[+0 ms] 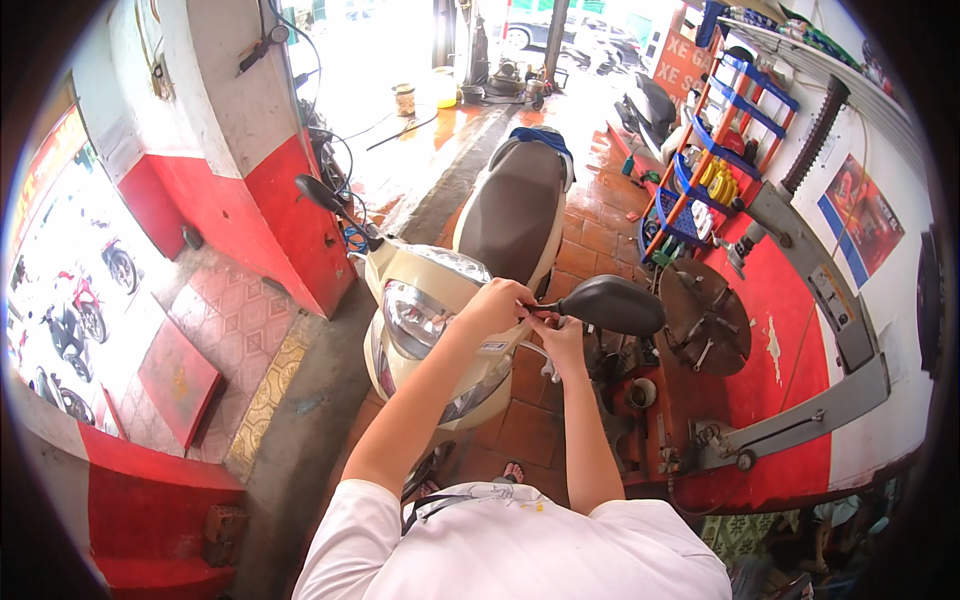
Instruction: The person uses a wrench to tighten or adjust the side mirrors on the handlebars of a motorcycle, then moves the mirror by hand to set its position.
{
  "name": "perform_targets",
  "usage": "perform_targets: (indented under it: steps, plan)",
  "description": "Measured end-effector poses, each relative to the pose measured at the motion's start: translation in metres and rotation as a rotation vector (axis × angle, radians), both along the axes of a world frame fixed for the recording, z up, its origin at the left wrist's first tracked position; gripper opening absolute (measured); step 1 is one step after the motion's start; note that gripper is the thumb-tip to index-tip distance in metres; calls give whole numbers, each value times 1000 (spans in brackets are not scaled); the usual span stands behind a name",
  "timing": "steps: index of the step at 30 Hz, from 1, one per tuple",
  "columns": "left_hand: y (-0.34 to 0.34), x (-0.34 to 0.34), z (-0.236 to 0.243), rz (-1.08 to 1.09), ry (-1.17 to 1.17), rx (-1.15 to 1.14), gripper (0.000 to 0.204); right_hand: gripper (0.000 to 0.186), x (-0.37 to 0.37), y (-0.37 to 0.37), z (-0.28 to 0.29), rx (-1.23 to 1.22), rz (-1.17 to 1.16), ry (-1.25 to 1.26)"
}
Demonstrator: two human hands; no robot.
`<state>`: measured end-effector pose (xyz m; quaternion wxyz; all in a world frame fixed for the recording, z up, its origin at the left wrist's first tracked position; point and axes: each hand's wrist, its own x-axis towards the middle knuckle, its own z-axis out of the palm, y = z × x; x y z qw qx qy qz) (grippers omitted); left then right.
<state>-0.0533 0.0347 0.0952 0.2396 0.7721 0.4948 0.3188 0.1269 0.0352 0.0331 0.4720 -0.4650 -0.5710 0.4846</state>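
A cream scooter (468, 270) with a dark brown seat (512, 205) stands in front of me, its headlight toward me. Both my hands meet at the base of its black side mirror (612, 305), which sticks out to the right. My left hand (492, 308) is closed, fingertips pinching the mirror's stem from the left. Just below it, my right hand (560, 342) is closed too, its fingers pressed around the lower end of the same stem. My fingers hide the joint itself. The scooter's other mirror (318, 193) stands up at the left.
A red and white pillar (240, 190) rises close by on the left. To the right are a tyre-changing machine with a round turntable (705, 318) and a grey arm (800, 410). A blue and orange rack (700, 170) with bottles stands behind it. Buckets (403, 98) sit near the bright doorway.
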Motion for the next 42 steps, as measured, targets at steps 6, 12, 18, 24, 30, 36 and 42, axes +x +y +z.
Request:
perform_targets:
  steps: [6, 12, 18, 24, 30, 36, 42]
  plan:
    - [-8, 2, -7, 108, -15, 55, 19, 12, 4, 6, 11, -4, 41, -101]
    - [-22, 19, -17, 329, 97, 159, 18, 12, 19, 35, 1, 110, 261, -313]
    - [-35, 33, -39, 509, -42, 160, 21, 19, 13, 40, 3, 88, 339, -477]
    - [-34, 33, -47, 464, -204, 204, 26, 19, 7, 30, -18, 37, 190, -203]
    - [-32, 35, -57, 583, -286, 210, 39, 15, -5, 14, -31, -35, 70, -38]
    - [-27, 34, -53, 462, -211, 169, 40, 21, -6, 16, -41, 24, 44, -29]
    - [-19, 10, -61, 193, -139, 297, 38, 31, -14, 16, -53, 86, 13, -44]
